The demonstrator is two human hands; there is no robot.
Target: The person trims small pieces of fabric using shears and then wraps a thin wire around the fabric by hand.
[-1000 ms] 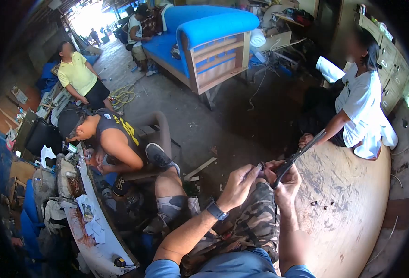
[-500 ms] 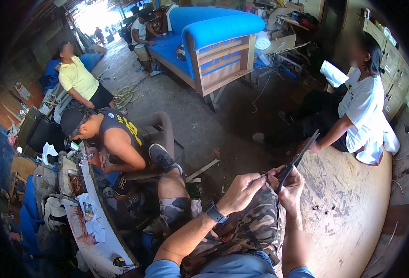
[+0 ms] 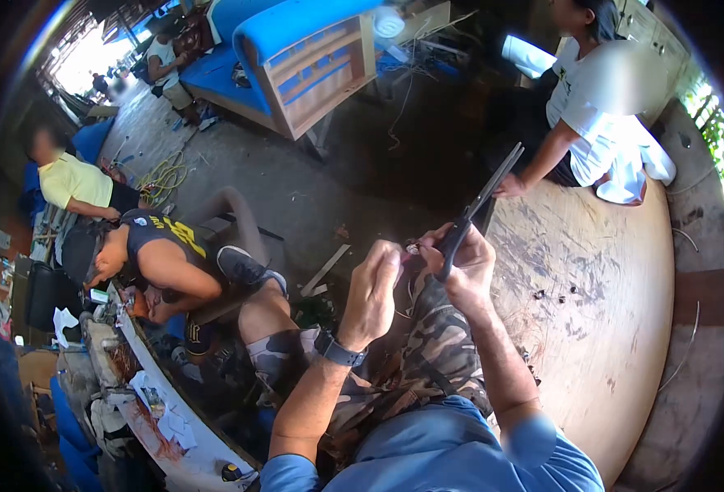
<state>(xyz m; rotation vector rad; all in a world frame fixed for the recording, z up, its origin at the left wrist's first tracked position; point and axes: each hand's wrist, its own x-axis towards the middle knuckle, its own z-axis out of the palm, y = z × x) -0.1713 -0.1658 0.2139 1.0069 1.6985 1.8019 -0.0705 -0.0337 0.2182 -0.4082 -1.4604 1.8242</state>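
My right hand (image 3: 470,269) is closed around the dark handles of a pair of scissors (image 3: 490,190), whose long blades point up and away to the right. Its thumb and fingertips also meet at a small, pale and reddish thing (image 3: 413,247), too small to name. Just left of that thing is my left hand (image 3: 372,287), its fingers bent and pressed together; what they pinch, if anything, is hidden. A dark watch (image 3: 339,350) sits on the left wrist. Both hands hover above my camouflage shorts (image 3: 440,348).
To my right lies a broad wooden surface (image 3: 599,361) with several small dark pieces (image 3: 562,299). A person in white (image 3: 583,107) leans on it. A person in a dark vest (image 3: 161,254) bends over a frame at left. Farther off stands a blue sofa (image 3: 296,33).
My hands have drawn slightly apart, the left turning more upright. The scissors' blades show more clearly and appear slightly parted. The view has swung to the right and down.
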